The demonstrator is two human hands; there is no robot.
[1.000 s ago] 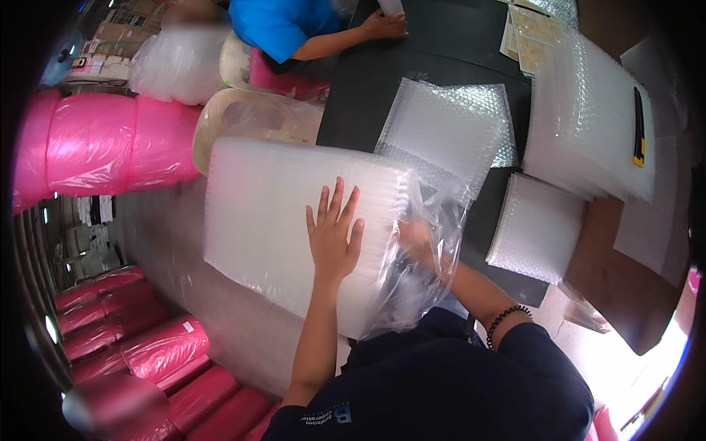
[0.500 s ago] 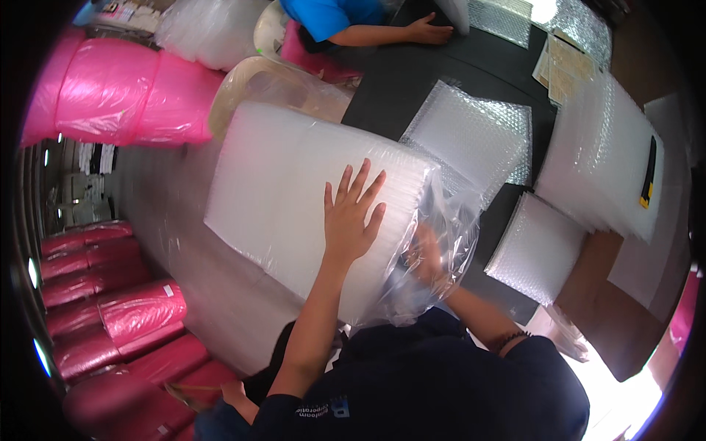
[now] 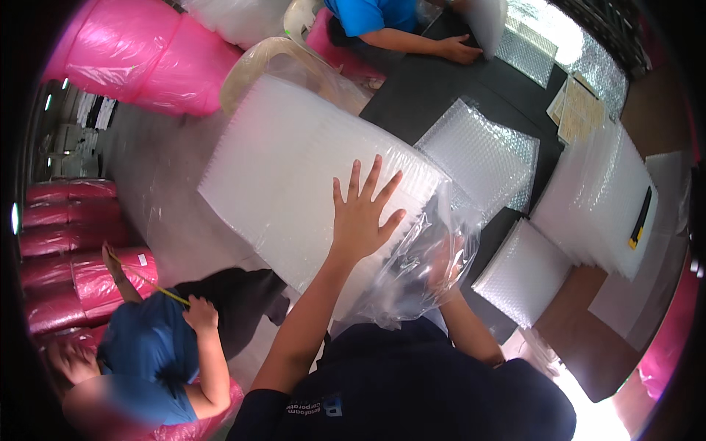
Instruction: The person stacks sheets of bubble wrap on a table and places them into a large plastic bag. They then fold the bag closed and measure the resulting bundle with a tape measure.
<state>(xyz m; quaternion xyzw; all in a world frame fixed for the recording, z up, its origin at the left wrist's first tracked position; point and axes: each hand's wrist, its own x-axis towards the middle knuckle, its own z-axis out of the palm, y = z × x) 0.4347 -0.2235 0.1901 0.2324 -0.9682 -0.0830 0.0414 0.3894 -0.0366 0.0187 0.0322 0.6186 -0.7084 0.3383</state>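
Note:
A thick stack of white translucent bubble-wrap sheets [image 3: 287,154] lies in front of me, wrapped in clear plastic. My left hand [image 3: 364,217] rests flat on its top near the right end, fingers spread. Past that end, the loose, crumpled mouth of a clear plastic bag [image 3: 404,275] sticks out toward me. My right hand [image 3: 446,268] is at this loose plastic, seen through its folds. Glare and creases hide its fingers, so I cannot tell whether they grip the film.
Bubble-wrap pouches [image 3: 478,154] lie on the black tabletop [image 3: 412,95]. To the right are a smaller pouch stack [image 3: 523,272] and a taller stack [image 3: 596,198] with a yellow-and-black cutter [image 3: 641,220]. A co-worker's hand [image 3: 461,49] is across the table; another person [image 3: 154,338] holds a measuring tape at left.
The view has shifted a little. At lower left, the person with the measuring tape has come much further into sight. My left hand stays flat on the stack; my right stays at the loose plastic.

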